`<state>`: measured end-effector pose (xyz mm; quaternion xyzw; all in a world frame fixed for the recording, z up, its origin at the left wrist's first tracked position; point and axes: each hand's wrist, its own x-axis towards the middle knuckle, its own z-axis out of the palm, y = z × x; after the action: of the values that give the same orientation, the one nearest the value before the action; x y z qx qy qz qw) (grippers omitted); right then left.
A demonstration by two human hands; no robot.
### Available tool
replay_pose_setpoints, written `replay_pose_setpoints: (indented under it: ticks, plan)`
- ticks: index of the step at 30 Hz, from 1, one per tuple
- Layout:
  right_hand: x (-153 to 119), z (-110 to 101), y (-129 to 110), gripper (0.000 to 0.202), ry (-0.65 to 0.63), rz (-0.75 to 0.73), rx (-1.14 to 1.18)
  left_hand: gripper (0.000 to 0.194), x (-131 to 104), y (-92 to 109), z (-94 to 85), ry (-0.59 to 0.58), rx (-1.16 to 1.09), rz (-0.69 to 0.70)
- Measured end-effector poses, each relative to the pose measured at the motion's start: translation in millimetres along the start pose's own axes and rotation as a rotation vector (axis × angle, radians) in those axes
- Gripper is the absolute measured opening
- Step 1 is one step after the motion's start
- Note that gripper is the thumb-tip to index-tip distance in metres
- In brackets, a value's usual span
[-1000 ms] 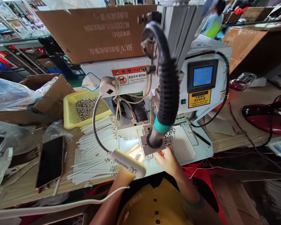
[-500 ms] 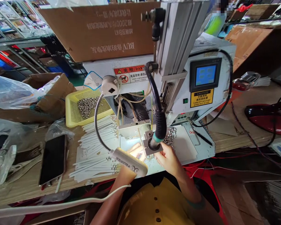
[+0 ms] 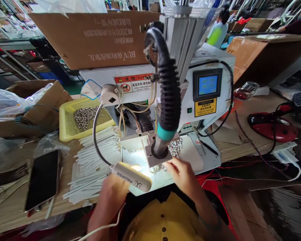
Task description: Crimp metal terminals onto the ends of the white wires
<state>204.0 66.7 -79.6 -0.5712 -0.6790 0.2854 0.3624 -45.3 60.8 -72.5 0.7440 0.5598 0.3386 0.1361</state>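
My left hand (image 3: pixel 114 189) is beside the small lamp (image 3: pixel 132 176) on its bendy metal neck, left of the machine's work area. Motion smears it and the lamp covers its fingers, so any object in it is hidden. My right hand (image 3: pixel 182 172) is just right of the machine's metal head block (image 3: pixel 158 157), thumb and fingertips pressed together at its lower edge. Whatever they pinch is too small to make out. From the block rises a metal tube with a teal ring (image 3: pixel 165 133) and a ribbed black hose (image 3: pixel 169 95). Small metal parts (image 3: pixel 176 147) are heaped behind my right fingers.
White cable strips (image 3: pixel 95 160) lie in a layer to the left, near a phone (image 3: pixel 43 180). A yellow basket (image 3: pixel 65 120) holds small metal parts. A touch screen (image 3: pixel 207 84) faces me. At right are a black pen (image 3: pixel 210 147) and a red-based device (image 3: pixel 273 127).
My left hand has pulled back left and toward me from under the head block. The hose and tube have risen closer to the camera. My right hand stays by the block.
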Motion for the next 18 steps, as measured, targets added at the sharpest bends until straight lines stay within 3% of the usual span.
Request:
replay_pose_setpoints:
  ticks: [4,7,12,15,18]
  plan:
    - [10.8,-27.0,42.0,0.016,0.292,0.021,-0.315,0.020,-17.1,-35.2,-51.4,0.215,0.285,-0.069]
    - [18.8,-27.4,69.3,0.014,0.325,-0.122,-0.386,0.030,-31.6,-61.1,-64.2,0.201,0.348,-0.126]
    - [18.7,-15.0,79.8,0.015,0.332,-0.257,-0.496,0.030,-45.1,-77.3,-52.3,0.013,0.273,-0.175]
    - [16.4,-13.6,74.9,0.013,0.351,-0.247,-0.505,0.025,-39.6,-65.3,-37.4,0.066,0.277,-0.209]
    - [16.9,-12.8,66.4,0.012,0.449,-0.216,-0.501,0.019,-26.9,-44.4,-19.2,0.091,0.301,-0.247]
